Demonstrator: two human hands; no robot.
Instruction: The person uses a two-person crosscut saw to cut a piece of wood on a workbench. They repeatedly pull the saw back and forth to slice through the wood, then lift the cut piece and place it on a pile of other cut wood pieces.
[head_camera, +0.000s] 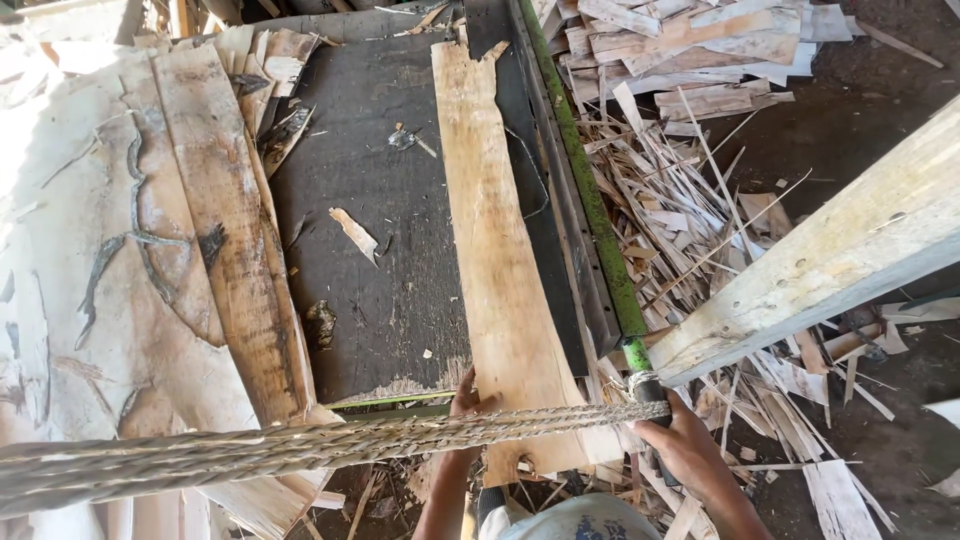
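Note:
A long pale wood veneer strip (497, 260) lies lengthwise on a dark conveyor bed (380, 200), its near end hanging past the bed's edge. My left hand (463, 400) grips the strip's near left edge. My right hand (670, 440) is closed around the black grip at the near end of a green metal bar (590, 200) that runs along the bed's right side. A thick twisted rope (300, 445) crosses in front of both arms and ends at that bar's near end.
Wide veneer sheets (130, 260) are stacked at the left. Splintered wood scraps (700, 220) litter the ground at the right. A pale wooden beam (830, 260) slants across the right side. Small bark bits (354, 233) lie on the bed.

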